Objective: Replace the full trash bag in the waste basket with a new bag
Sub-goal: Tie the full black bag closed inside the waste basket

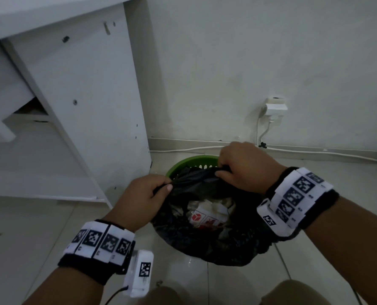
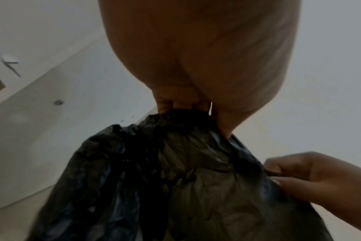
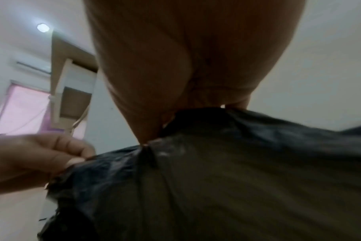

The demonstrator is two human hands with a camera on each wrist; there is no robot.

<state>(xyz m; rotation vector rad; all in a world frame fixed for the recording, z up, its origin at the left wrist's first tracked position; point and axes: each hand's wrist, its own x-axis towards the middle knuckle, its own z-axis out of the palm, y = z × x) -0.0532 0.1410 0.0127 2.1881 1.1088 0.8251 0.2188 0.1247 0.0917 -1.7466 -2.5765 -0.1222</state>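
A green waste basket (image 1: pixel 191 162) stands on the floor by the wall, lined with a black trash bag (image 1: pixel 205 241) holding paper and packaging. My left hand (image 1: pixel 146 194) pinches the bag's rim on the left side. My right hand (image 1: pixel 240 166) grips the rim at the far side, bunching the plastic. In the left wrist view the left hand (image 2: pixel 196 104) holds gathered black plastic (image 2: pixel 175 171), with the right hand (image 2: pixel 311 177) at the lower right. In the right wrist view the right hand (image 3: pixel 196 104) clamps the bag (image 3: pixel 216 179), and the left hand (image 3: pixel 52 156) pinches its edge.
A white cabinet (image 1: pixel 79 106) stands close on the left of the basket. A wall socket with a plug (image 1: pixel 274 108) and a white cable (image 1: pixel 315 151) run along the skirting behind. Pale floor tiles (image 1: pixel 29 227) lie to the left and right.
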